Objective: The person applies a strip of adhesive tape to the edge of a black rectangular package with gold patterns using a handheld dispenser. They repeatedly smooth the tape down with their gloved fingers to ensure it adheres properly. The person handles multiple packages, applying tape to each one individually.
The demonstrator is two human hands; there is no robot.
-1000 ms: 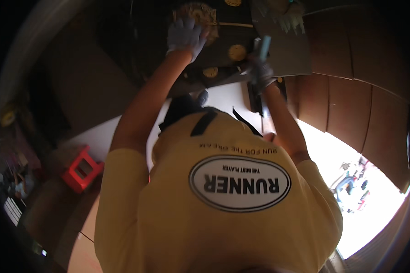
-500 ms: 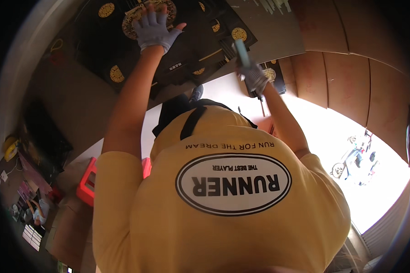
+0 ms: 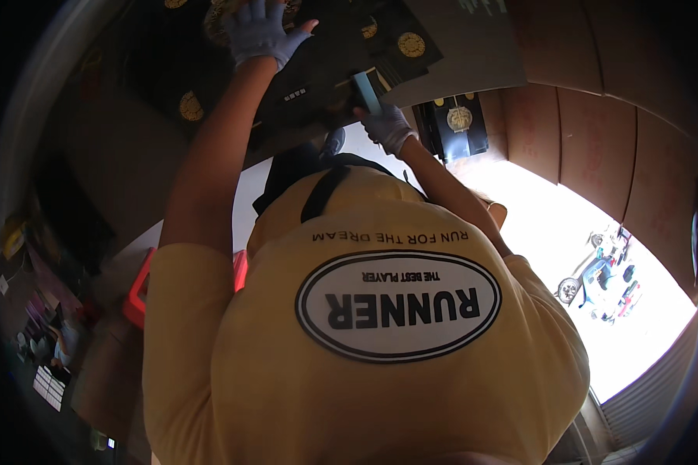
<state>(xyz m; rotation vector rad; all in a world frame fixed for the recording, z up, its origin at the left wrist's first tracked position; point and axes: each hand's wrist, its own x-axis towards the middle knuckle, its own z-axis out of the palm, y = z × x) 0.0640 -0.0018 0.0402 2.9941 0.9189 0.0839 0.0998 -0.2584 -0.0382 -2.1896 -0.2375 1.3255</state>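
Black sheets or panels with gold round patterns [image 3: 411, 45] lie on the grey table [image 3: 481, 50] in front of me. My left hand [image 3: 264, 35], in a grey fingerless glove, rests flat on the black surface with its fingers spread, partly over a large gold medallion. In my right hand [image 3: 389, 128], gloved alike, is a light blue bar-shaped tool [image 3: 367, 93]. It slants over the right part of the near edge of the black panels. Whether it touches them, I cannot tell.
Another black panel with a gold medallion [image 3: 459, 120] stands by the table's right end. Tall cardboard sheets [image 3: 531, 132] line the right side. A red plastic stool [image 3: 136, 291] is at my left. A motorbike [image 3: 597, 275] stands in bright light; another person [image 3: 62, 349] is at lower left.
My right hand has moved left and inward with the blue tool, from beyond the table edge to over the panels' near edge. My left hand stays spread on the surface.
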